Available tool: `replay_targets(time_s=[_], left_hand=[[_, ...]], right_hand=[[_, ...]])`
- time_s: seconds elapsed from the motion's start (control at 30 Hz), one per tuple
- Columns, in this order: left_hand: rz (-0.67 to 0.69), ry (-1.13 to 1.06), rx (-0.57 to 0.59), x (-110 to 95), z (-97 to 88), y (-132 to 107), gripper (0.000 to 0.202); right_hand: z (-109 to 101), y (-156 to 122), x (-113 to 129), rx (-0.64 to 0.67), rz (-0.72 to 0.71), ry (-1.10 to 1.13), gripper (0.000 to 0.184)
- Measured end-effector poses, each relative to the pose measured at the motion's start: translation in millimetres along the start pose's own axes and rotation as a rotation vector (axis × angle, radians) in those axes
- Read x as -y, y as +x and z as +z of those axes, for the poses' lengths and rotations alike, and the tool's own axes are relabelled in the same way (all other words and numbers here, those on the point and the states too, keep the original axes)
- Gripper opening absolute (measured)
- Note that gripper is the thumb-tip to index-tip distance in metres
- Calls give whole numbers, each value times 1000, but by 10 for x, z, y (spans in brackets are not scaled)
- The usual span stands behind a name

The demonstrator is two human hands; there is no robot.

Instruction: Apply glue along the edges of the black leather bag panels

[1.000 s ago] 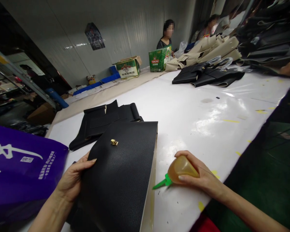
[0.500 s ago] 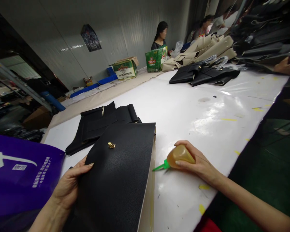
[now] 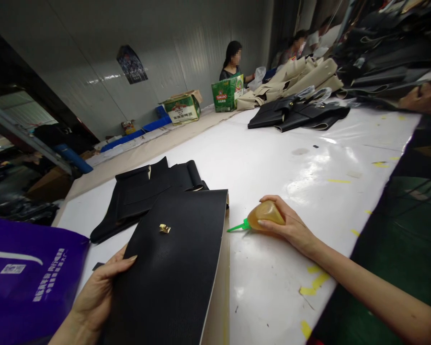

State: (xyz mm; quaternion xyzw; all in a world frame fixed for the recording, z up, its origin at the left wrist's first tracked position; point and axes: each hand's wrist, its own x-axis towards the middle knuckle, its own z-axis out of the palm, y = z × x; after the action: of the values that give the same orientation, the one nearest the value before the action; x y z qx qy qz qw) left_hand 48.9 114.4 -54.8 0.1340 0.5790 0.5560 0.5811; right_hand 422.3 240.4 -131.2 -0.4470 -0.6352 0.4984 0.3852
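My left hand grips the left side of a black leather bag piece, thumb on its face and fingers hidden behind. A small gold clasp sits on the upper part of that piece. Along its right side a pale inner edge shows. My right hand is wrapped round a squeeze bottle of amber liquid, lying on its side in the grip. The bottle's green nozzle points left, its tip at or very close to the pale edge; whether it touches I cannot tell.
Black leather pieces lie just behind the bag piece. A purple printed bag is at the left. Farther back are black bags, beige pieces and green cartons. Another person's hand is at the far right.
My right hand has moved the bottle up along the bag piece's right edge, toward its top corner. The view has shifted slightly. My left hand keeps its hold.
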Motion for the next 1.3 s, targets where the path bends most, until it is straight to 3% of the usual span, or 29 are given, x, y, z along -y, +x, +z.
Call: replay_targets(time_s=[0.07,0.23,0.43,0.6,0.87,1.1,1.3], left_hand=[[-17,-2,-1,6,-2,16,93],[-33,12,4,30,0,59,96],[-70,-2,-33,18,46,20,93],[-78,-4,-48,14,51,29,93],[-95,16,-107,21,14,73,93],[-98,9,-123,3,34,85,98],[-103,15,-118,3,23,69,98]], right_hand=[[-13,16,-13,1,2,3,48],[-19,-26,-28,168,20,70,49],[-72,141,-67,-5,-42,-1,47],[-82,98,-74,118,-21,55,49],[-62,325,-134,-52,-77,-19,49],[-49,241,-90,101,-86,70,47],[-45,420,-112,-83,-118,39,50]])
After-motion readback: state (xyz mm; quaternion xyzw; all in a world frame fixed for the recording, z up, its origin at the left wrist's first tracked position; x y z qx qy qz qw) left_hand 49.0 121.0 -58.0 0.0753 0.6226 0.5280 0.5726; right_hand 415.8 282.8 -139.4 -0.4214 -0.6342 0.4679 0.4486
